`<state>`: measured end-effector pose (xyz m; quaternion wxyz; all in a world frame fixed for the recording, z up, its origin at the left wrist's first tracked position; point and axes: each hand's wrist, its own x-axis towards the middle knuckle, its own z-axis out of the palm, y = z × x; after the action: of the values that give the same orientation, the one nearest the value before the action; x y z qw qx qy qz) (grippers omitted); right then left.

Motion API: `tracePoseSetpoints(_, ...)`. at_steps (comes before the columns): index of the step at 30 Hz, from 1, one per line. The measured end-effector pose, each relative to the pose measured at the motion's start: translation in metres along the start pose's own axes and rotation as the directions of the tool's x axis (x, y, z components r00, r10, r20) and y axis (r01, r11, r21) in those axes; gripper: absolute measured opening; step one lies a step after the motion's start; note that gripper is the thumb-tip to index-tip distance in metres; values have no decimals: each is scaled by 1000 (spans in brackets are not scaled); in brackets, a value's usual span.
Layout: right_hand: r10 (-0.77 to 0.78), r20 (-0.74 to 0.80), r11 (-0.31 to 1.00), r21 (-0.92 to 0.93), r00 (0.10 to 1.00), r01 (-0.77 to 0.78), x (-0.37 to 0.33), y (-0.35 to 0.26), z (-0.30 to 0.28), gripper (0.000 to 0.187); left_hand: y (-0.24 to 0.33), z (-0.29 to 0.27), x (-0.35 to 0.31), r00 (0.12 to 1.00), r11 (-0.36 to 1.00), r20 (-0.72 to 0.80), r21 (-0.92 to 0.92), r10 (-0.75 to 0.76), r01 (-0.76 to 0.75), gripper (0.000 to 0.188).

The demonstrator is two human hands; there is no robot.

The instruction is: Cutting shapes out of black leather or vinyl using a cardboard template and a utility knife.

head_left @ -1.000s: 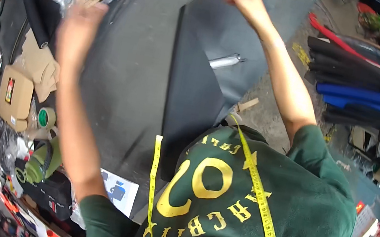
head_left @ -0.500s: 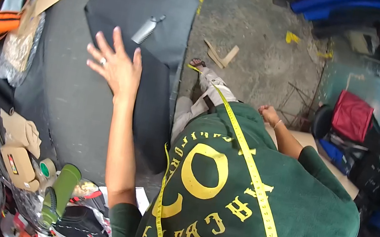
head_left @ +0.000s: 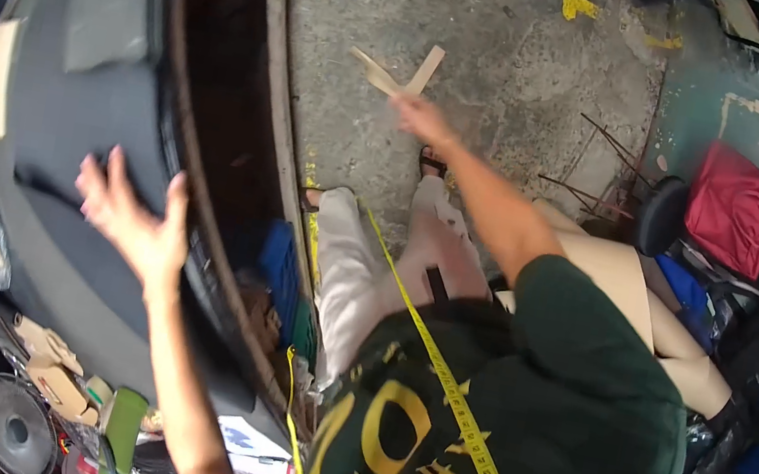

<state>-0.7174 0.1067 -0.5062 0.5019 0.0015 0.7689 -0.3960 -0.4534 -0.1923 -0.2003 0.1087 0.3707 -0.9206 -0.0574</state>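
Note:
My left hand (head_left: 137,230) is spread, fingers apart, over the black sheet material (head_left: 87,109) on the worktable at the left. It holds nothing; I cannot tell how firmly the palm rests on the sheet. Stretched forward over the floor, my right hand (head_left: 422,121) appears at the lower end of two tan strips (head_left: 421,72) that form a V on the concrete. Its fingers are small and blurred, so whether they touch or grip a strip cannot be made out. A yellow measuring tape (head_left: 446,376) hangs round my neck over my green shirt.
The table's raised edge (head_left: 195,245) runs along my left, with a dark shelf space (head_left: 222,37) beneath. A fan (head_left: 16,427) and a green cylinder (head_left: 125,426) stand lower left. On the right are tan rolled material (head_left: 610,283), a maroon bag (head_left: 734,210) and thin rods (head_left: 609,146).
The view has swung toward the floor. My right hand has gone from beside my hip out to the tan strips. My left hand stays spread over the table. A silvery toothed tool no longer shows.

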Motion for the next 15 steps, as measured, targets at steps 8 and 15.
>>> tracePoseSetpoints(8, -30, 712, 558, -571, 702, 602, 83, 214, 55, 65, 15, 15, 17, 994, 999, 99, -14, -45, 46, 80)
tracePoseSetpoints(15, 205, 77, 235, -972, 976, 27, 101, 284, 57, 78, -36, -28, -13, 977, 989, 200, 108, 80, -103, 83)
